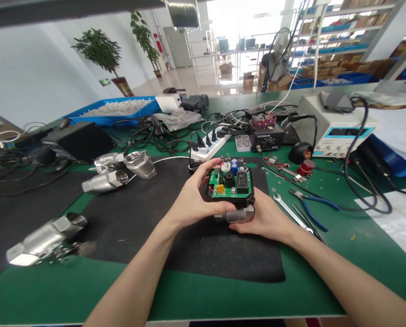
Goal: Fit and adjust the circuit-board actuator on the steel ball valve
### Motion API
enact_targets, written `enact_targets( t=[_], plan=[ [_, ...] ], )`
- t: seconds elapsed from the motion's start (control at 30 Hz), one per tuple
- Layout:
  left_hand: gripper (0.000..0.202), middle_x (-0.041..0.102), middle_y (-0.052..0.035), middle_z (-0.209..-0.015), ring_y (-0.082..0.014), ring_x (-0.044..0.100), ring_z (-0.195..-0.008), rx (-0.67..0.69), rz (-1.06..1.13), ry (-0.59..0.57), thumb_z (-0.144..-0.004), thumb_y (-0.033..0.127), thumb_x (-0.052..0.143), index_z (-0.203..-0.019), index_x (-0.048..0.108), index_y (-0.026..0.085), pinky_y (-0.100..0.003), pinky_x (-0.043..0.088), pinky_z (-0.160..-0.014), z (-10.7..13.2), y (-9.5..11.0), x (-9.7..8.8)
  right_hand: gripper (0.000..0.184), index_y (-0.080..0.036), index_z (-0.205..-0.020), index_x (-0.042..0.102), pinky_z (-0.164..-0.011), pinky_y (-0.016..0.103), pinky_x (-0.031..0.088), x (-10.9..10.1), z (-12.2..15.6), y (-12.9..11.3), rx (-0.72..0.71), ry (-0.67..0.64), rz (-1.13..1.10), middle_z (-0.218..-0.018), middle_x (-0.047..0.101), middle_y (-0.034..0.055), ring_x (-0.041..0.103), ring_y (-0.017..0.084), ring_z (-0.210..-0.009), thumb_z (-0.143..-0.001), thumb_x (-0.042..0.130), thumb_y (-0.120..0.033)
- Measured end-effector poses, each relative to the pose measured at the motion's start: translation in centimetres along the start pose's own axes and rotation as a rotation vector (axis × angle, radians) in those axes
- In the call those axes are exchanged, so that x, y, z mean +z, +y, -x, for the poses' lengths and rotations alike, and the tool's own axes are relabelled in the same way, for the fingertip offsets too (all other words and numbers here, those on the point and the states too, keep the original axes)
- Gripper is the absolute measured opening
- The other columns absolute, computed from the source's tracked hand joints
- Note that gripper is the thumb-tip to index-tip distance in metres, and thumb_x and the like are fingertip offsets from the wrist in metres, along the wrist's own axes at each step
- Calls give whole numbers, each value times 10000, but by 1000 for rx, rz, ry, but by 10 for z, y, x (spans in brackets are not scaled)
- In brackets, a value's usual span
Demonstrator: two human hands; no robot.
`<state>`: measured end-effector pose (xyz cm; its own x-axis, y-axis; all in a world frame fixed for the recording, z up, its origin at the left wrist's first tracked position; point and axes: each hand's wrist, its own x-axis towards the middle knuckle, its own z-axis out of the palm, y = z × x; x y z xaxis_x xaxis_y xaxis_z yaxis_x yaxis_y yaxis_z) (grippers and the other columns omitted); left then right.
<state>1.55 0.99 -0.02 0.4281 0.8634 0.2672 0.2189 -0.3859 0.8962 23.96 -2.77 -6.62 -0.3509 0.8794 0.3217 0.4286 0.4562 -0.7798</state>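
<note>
Above the black mat, both hands hold a motorized ball valve, whose square black housing is uncovered. A green circuit board [229,184] with a blue capacitor, a black relay and a yellow part faces up in the housing. Beneath it sits the steel valve body [240,215]. My left hand [196,197] wraps round the housing's left side, thumb along its near edge. On the right, my right hand [262,215] grips the valve body from below and behind; some of its fingers are hidden.
Steel valve bodies [49,238] lie at left on the black mat [203,254]. Pliers [312,204], a wrench [291,212] and tweezers are at right. Behind stand a power strip [211,143], a tray of small parts [243,143], a soldering station [267,137] and a power supply [339,131] with trailing cables.
</note>
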Motion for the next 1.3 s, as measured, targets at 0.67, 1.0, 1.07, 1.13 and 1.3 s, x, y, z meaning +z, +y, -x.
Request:
enact_targets(
  t=[0.67, 1.0, 1.07, 1.13, 1.3],
  plan=[
    [1044, 515, -66, -1543, -307, 499, -1452, -12, -64, 79, -575, 379, 974, -1495, 491, 281, -429, 420, -1274, 2, -1, 1, 682, -229, -1297, 617, -938, 462, 518, 1, 0, 3, 12, -1, -33, -1196, 684, 87, 645, 318, -1075, -691, 912, -341],
    [1036, 553, -60, -1501, -304, 576, -1370, -82, -90, -94, -562, 360, 977, -1471, 484, 296, -386, 515, -1172, 2, 9, -10, 667, -229, -1306, 617, -988, 489, 495, 0, 0, -1, -60, -16, 88, -1245, 666, 110, 617, 348, -1140, -715, 896, -362],
    [1009, 560, -74, -1487, -301, 591, -1346, -104, -72, -114, -581, 376, 967, -1458, 479, 271, -386, 526, -1149, 3, 10, -10, 649, -225, -1305, 617, -993, 492, 491, 0, 0, 0, -80, -17, 114, -1246, 664, 113, 610, 350, -1150, -731, 884, -367],
    [979, 577, -85, -1456, -292, 603, -1321, -133, -56, -125, -607, 384, 954, -1442, 461, 250, -373, 543, -1109, 2, 11, -9, 648, -225, -1313, 610, -978, 483, 497, 1, 0, 1, -84, -12, 121, -1236, 665, 111, 613, 343, -1138, -739, 877, -362],
    [954, 575, -61, -1430, -254, 594, -1314, -138, -72, -129, -614, 370, 954, -1417, 448, 268, -313, 544, -1080, 5, 13, -9, 614, -232, -1277, 623, -947, 467, 507, 1, -1, 5, -123, -5, 154, -1183, 678, 98, 610, 330, -1097, -734, 881, -358]
  ],
)
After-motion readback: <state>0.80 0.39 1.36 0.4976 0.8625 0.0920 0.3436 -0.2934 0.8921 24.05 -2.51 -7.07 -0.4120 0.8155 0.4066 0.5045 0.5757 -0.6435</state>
